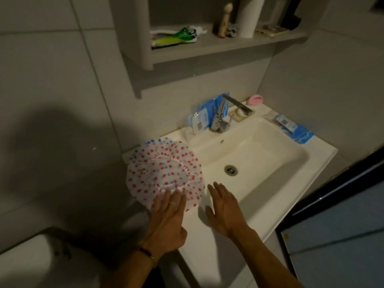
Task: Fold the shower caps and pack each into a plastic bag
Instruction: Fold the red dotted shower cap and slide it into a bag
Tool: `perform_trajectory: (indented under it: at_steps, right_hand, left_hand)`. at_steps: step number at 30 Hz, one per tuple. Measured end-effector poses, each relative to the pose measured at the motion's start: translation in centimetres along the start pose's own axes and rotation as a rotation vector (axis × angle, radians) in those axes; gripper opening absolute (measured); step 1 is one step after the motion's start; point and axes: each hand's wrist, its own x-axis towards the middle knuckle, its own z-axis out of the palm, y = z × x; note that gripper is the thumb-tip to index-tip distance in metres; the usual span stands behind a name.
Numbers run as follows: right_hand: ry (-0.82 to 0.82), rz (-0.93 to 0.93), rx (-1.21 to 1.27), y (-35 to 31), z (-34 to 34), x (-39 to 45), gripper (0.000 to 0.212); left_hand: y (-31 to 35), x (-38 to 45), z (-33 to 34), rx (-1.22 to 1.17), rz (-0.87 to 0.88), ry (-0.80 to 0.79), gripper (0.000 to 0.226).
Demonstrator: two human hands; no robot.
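A clear shower cap (164, 173) with red and blue dots lies spread flat on the sink's left rim, hanging a little over the basin edge. My left hand (168, 219) rests flat on its near edge, fingers extended. My right hand (223, 206) lies palm down on the white sink rim (207, 242) just right of the cap, fingers apart, holding nothing. A blue packaged bag (207, 115) leans behind the faucet. Another blue package (295, 129) lies on the sink's far right corner.
A chrome faucet (223, 119) stands at the back of the basin, with a soap dish (239, 115) and a pink item (256, 99) beside it. A wall shelf (218, 46) above holds toothpaste and bottles. A toilet tank (31, 265) sits at lower left, a dark door frame (336, 196) at right.
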Motion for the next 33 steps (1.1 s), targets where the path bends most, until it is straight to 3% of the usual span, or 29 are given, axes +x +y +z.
perform_trajectory:
  at_steps: [2, 5, 9, 17, 21, 24, 26, 30, 33]
  right_hand:
    - [-0.042, -0.05, -0.002, -1.8, 0.8, -0.8, 0.074]
    - [0.046, -0.153, 0.019, -3.6, 2.1, -1.4, 0.072]
    - [0.123, -0.204, 0.005, -4.9, 3.0, -0.5, 0.053]
    - [0.346, -0.399, 0.032, -3.8, 1.5, -2.2, 0.041]
    - [0.35, -0.322, -0.058, 0.0, 1.5, -4.7, 0.045]
    - [0.401, -0.3, -0.084, 0.1, 1.1, -6.4, 0.033]
    - [0.393, -0.302, 0.02, -1.0, 1.1, -7.3, 0.031]
    - [0.155, -0.191, 0.051, -0.6, 2.2, -8.6, 0.028]
    - [0.136, -0.08, 0.171, 0.7, 1.8, -9.3, 0.014]
  left_hand:
    - [-1.4, -0.6, 0.0, -0.001, -0.019, -0.03, 0.083]
    - [-2.3, -0.4, 0.0, 0.006, 0.0, -0.006, 0.072]
    - [-2.2, 0.0, -1.4, -0.014, 0.017, 0.085, 0.056]
    - [-3.2, -2.1, -3.6, 0.064, 0.064, 0.128, 0.063]
    - [-2.4, -2.6, -4.7, 0.055, 0.175, 0.073, 0.046]
    - [0.6, -2.6, -4.5, 0.0, 0.208, 0.015, 0.043]
    - [2.2, -2.9, -4.1, -0.052, 0.211, 0.01, 0.033]
    - [2.1, -3.7, -3.1, -0.222, 0.174, -0.054, 0.032]
    - [1.1, -3.8, -3.5, -0.285, 0.131, -0.098, 0.026]
